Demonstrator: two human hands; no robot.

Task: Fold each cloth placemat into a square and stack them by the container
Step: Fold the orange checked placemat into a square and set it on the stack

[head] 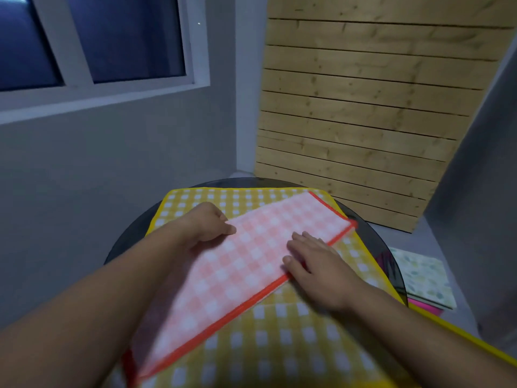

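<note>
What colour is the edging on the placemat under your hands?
Orange-red edging around a pink-and-white check placemat; clearest in head view.

Half-seen things around the fold

The pink placemat [246, 264] lies as a long strip, but its near end slips under the left forearm and that corner is lost from view. The left hand [208, 224] curls at the strip's far edge with its fingers tucked out of sight, so I can't tell whether they pinch the cloth. The right hand [316, 266] covers a stretch of the orange hem. The yellow placemat [293, 345] beneath runs off the bottom edge and hides most of the dark round table [123, 247]. Off to the right, a leaf-print folded cloth [422, 278] is partly cut by the table's rim; something bright pink under it shows too little to name.
</note>
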